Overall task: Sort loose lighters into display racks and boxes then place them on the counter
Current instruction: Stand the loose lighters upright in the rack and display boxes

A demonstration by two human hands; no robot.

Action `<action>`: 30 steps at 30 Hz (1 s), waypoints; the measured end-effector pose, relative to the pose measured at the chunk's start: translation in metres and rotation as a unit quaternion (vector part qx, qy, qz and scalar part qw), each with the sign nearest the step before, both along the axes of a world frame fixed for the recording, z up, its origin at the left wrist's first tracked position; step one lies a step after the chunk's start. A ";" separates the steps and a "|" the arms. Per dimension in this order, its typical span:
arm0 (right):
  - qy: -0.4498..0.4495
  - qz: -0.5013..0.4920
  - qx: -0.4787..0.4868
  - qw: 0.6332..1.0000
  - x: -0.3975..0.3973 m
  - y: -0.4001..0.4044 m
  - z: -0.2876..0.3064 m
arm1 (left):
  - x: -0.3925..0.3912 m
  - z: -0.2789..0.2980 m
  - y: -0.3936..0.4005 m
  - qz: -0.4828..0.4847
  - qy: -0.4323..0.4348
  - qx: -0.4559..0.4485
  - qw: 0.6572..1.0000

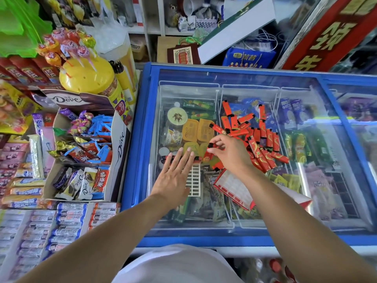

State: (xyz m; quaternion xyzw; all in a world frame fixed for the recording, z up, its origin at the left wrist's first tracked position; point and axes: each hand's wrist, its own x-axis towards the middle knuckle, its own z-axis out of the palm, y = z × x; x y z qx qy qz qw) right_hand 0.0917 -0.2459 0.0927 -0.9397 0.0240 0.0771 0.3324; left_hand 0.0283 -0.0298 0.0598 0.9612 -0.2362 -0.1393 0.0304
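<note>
Lighters (263,139) lie heaped, red, on the glass lid of the blue freezer (142,139), near my work. My left hand (173,172) lies flat with fingers spread on the white rack (193,180), I judge to steady it. My right hand (226,150) pinches one black-capped lighter (212,145) just above the rack's far end, ready for slotting. Beside the freezer, chocolate boxes (85,99) read "Dove".
</note>
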 end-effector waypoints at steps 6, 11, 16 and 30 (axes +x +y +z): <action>0.033 0.064 -0.004 0.997 -0.030 -0.004 0.011 | -0.033 -0.018 0.023 -0.074 -0.015 -0.146 0.986; -0.056 0.057 -0.007 0.997 -0.045 0.017 -0.008 | -0.054 -0.042 0.037 -0.068 0.091 -0.019 0.993; -0.116 0.025 -0.085 0.989 -0.055 0.030 -0.026 | -0.053 -0.039 0.037 -0.060 0.142 -0.027 0.988; -0.103 0.007 -0.156 0.982 -0.057 -0.004 -0.005 | -0.054 -0.040 0.039 -0.033 0.146 -0.057 0.987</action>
